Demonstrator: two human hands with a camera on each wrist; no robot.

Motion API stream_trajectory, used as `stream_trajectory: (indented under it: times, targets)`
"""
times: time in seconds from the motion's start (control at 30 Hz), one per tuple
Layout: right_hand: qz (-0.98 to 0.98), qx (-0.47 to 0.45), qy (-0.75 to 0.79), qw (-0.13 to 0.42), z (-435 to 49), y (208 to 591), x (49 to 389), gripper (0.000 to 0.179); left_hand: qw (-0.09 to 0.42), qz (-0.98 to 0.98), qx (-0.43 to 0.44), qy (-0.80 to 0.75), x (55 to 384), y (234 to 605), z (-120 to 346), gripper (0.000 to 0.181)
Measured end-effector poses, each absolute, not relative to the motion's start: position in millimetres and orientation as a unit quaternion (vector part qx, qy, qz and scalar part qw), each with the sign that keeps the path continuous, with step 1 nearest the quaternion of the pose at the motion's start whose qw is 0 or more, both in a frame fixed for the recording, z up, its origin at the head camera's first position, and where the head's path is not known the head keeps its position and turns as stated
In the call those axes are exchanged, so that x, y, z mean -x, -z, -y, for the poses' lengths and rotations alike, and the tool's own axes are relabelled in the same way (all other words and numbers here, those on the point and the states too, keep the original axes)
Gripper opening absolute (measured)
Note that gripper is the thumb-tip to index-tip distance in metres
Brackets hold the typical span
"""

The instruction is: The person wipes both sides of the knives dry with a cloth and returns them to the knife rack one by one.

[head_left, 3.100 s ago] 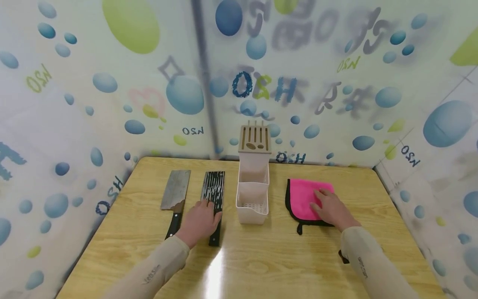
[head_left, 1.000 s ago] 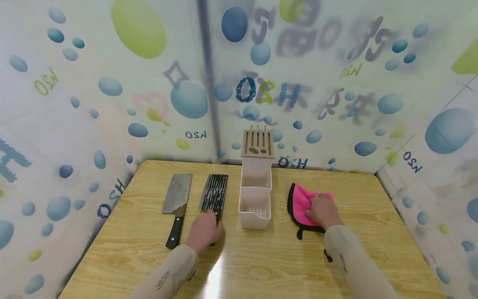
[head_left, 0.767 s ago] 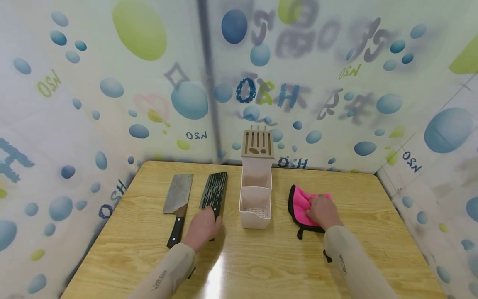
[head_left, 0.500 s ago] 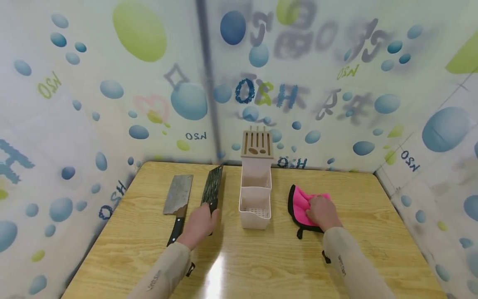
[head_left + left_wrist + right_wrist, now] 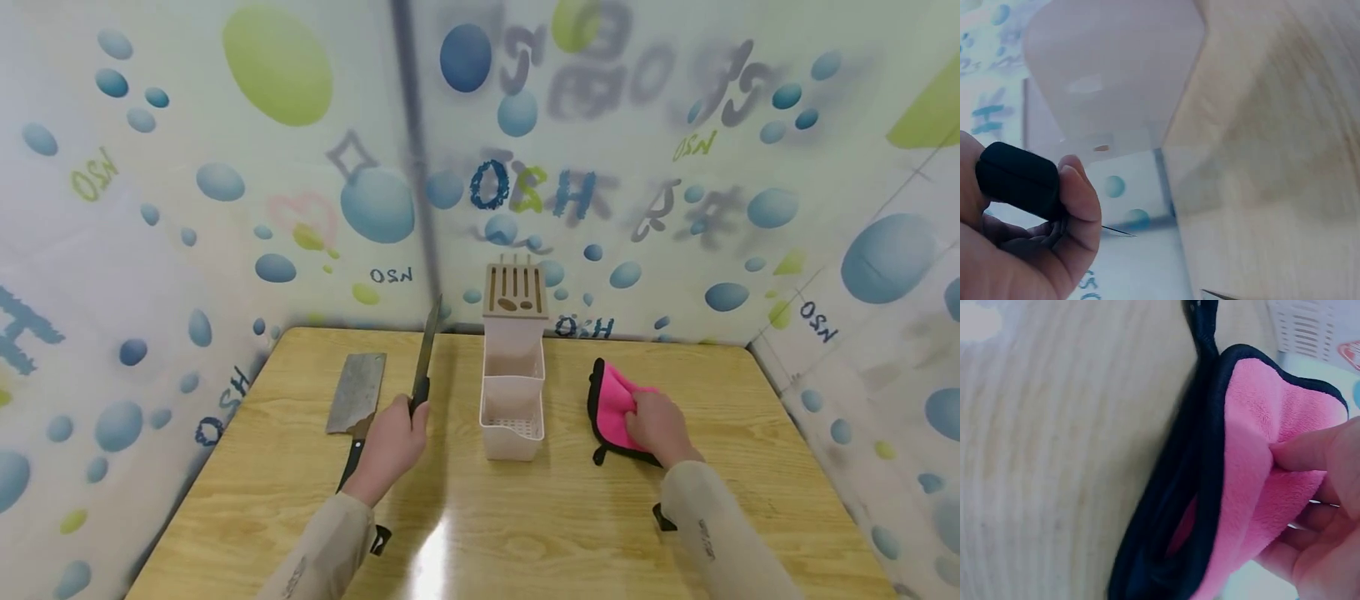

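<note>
In the head view my left hand [image 5: 392,446] grips the black handle of a kitchen knife [image 5: 427,342]. Its broad blade is turned nearly edge-on and points up and away, raised off the table. The left wrist view shows the fingers wrapped round that handle [image 5: 1019,181]. My right hand [image 5: 663,429] pinches a folded pink cloth [image 5: 613,408] with black trim, thumb on the pink side in the right wrist view. The cloth is bunched, its left edge standing up. A cleaver [image 5: 358,392] with a rust-stained blade lies left of the knife, its handle partly behind my left hand.
A pale plastic knife and utensil holder [image 5: 513,442] stands between the hands, with a slotted brown top and two open compartments. The wooden table [image 5: 517,533] backs onto a wall [image 5: 637,192] printed with bubbles.
My left hand has taken the knife from lying flat, lifted it and turned its blade edge-on. My right hand went from resting on the cloth to gripping and raising it.
</note>
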State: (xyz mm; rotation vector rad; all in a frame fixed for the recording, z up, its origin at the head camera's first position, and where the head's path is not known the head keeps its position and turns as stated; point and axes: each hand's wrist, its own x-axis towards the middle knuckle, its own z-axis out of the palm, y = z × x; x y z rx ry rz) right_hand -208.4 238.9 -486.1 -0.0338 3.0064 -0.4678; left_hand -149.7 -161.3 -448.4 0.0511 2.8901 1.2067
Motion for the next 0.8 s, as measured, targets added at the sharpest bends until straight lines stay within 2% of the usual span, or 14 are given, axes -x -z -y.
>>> stream_trajectory:
  times: [0.2, 0.3, 0.43, 0.8]
  targets:
    - [-0.975, 0.032, 0.212, -0.056, -242, 474, 204, 0.013, -0.033, -0.915, -0.032, -0.400, 148, 432, 158, 0.035]
    - [-0.966, 0.039, 0.235, -0.097, -240, 464, 204, 0.022, -0.043, -0.906, -0.043, -0.419, 148, 425, 155, 0.036]
    - [-0.953, 0.047, 0.267, -0.135, -233, 446, 204, 0.029, -0.055, -0.893, -0.056, -0.444, 147, 418, 152, 0.034]
    - [-0.914, 0.100, 0.321, -0.229, -207, 398, 200, 0.028, -0.074, -0.851, -0.097, -0.511, 139, 389, 132, 0.026]
